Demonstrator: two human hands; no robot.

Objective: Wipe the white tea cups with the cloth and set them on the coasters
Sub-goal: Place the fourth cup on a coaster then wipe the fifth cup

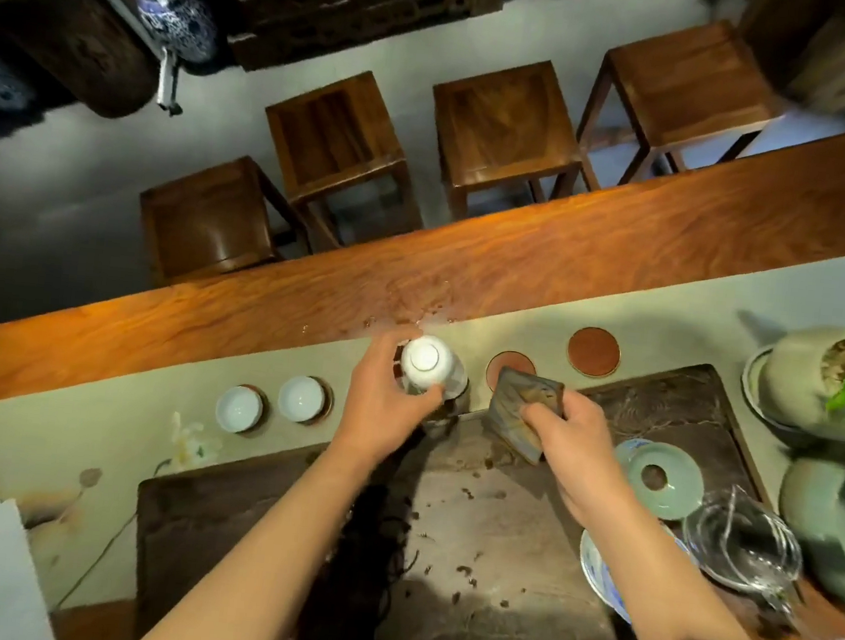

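My left hand [387,399] grips a white tea cup [424,364] turned bottom-up, above the far edge of the dark tea tray [493,533]. My right hand [569,437] holds a folded brownish cloth [525,412] just right of the cup, not touching it. Two white cups [239,409] [301,398] sit upright on coasters to the left. A bare round red coaster [594,350] lies on the pale runner [90,422], and another coaster [509,367] is partly hidden behind the cloth.
At the right stand a celadon lid [663,479], a glass pitcher [742,546], a blue-and-white dish [602,574] and a pale pot with a plant [817,378]. Tea leaf bits dot the tray. Several wooden stools [506,126] stand beyond the table's far edge.
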